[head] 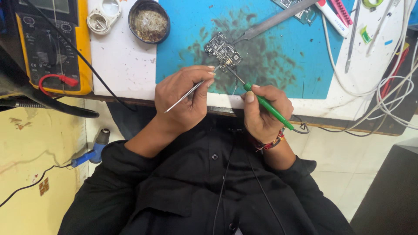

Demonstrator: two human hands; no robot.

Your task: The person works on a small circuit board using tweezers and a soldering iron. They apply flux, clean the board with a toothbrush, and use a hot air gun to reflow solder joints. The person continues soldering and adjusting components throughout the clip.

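A small dark circuit board (223,50) lies on a stained blue work mat (270,52). My left hand (185,98) pinches thin metal tweezers (191,89) whose tips reach the board's near edge. My right hand (263,111) grips a green-handled soldering iron (267,106); its thin tip points up-left to the same edge of the board. Both hands rest at the table's front edge, close together, above my black shirt.
A yellow multimeter (52,43) with a red plug sits at the left. A round tin of brass wool (149,21) and a white holder (103,15) stand behind. A long metal tool (274,19), white cables (392,91) and pens lie right. A hot-air nozzle (98,146) hangs below.
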